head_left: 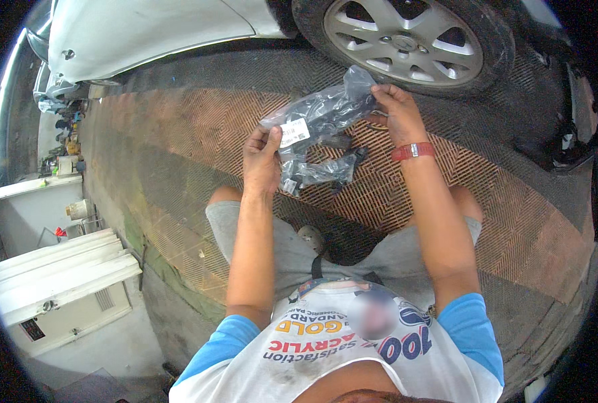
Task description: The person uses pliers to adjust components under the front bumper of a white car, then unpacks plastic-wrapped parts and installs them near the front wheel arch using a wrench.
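My left hand (262,158) pinches the lower left end of a clear plastic bag (329,111), its thumb beside a white label (294,131) stuck on the film. The bag's upper right end is gripped by my right hand (398,113), with a red watch (413,151) on that wrist. Stretched between both hands, the bag looks crumpled; I cannot make out what, if anything, it contains. Below it on the floor mat lies a second clear plastic bag (322,169) with a small label and dark pieces in or beside it.
A car wheel (404,43) with silver spokes stands just beyond my hands, and a white car body panel (144,33) is at the upper left. Ribbed orange and black matting (198,127) covers the floor. White cabinets (64,269) line the left side. Dark car parts (567,151) lie at the right.
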Motion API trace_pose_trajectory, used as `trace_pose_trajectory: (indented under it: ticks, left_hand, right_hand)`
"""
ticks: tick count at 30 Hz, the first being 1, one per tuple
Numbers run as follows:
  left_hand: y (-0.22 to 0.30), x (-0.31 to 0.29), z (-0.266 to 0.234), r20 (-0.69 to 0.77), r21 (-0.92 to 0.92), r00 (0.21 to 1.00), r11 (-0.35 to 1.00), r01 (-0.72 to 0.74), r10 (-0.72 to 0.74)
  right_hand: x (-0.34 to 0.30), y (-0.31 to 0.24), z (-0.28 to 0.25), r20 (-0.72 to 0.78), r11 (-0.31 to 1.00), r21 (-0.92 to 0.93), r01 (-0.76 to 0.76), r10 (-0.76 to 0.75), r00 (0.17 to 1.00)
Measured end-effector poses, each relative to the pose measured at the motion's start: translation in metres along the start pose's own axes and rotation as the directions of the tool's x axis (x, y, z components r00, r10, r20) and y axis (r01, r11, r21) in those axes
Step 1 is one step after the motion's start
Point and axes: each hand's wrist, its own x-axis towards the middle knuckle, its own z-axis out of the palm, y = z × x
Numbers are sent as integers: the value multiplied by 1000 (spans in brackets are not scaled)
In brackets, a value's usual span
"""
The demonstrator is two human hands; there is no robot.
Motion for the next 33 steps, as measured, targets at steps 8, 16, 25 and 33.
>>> trace_pose_trajectory:
  ticks: [8,16,25,33]
  left_hand:
    - [14,-4,22,17,105,1000,994,17,-19]
    - [9,-4,26,155,410,987,905,-112,52]
    - [17,-20,41,401,842,858,240,-484,322]
    - [20,-12,34,565,804,741,-41,-593,363]
  right_hand:
    - [22,20,-10,-105,862,-352,364,-423,900]
    - [-35,1,40,643,348,-562,750,-388,661]
    - [-28,12,37,494,608,-583,539,-262,829]
    - [-59,1,52,496,349,-754,556,-253,831]
